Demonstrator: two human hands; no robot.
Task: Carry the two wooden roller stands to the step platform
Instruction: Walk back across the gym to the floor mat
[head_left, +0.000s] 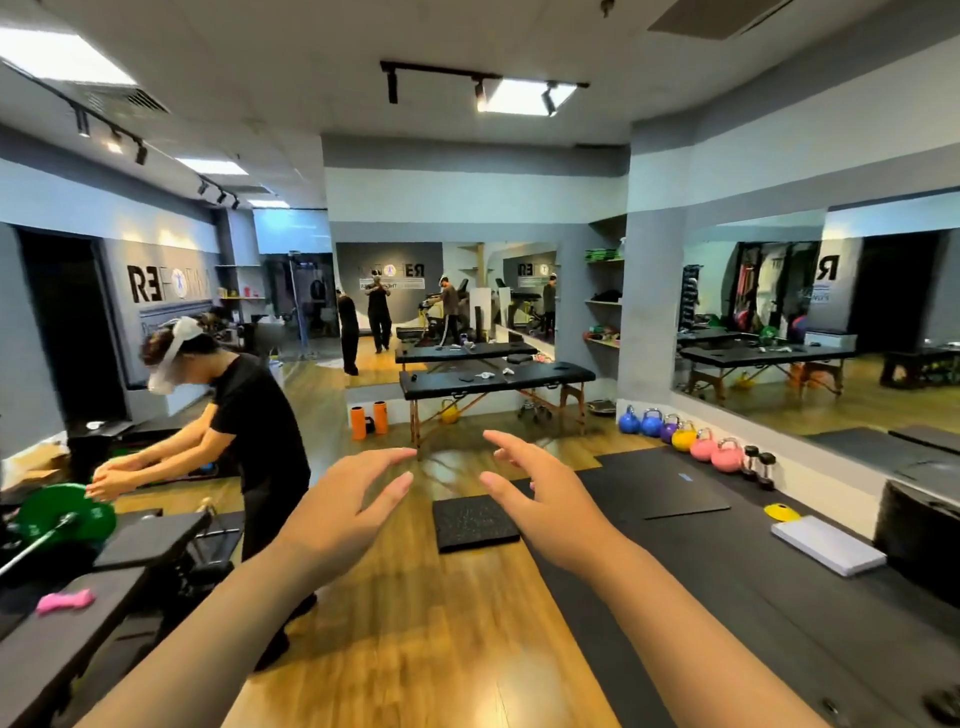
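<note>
I stand in a gym with both arms stretched out over the wooden floor. My left hand (353, 499) is open, fingers spread, and holds nothing. My right hand (540, 499) is open too and just as empty, about a hand's width from the left one. Below and between them a black square pad (475, 522) lies flat on the floor, well beyond my hands. I cannot make out any wooden roller stand in this view. A low black block (914, 535) stands at the right edge, and I cannot tell whether it is the step platform.
A person in black (249, 415) bends over a green weight plate (65, 512) at left. Black massage tables (493, 379) stand ahead, with orange foam rollers (358, 423) beside them. Kettlebells (685, 436) line the mirrored right wall beside black mats (675, 488). A white pad (826, 545) and a yellow cone (782, 512) lie on the mat.
</note>
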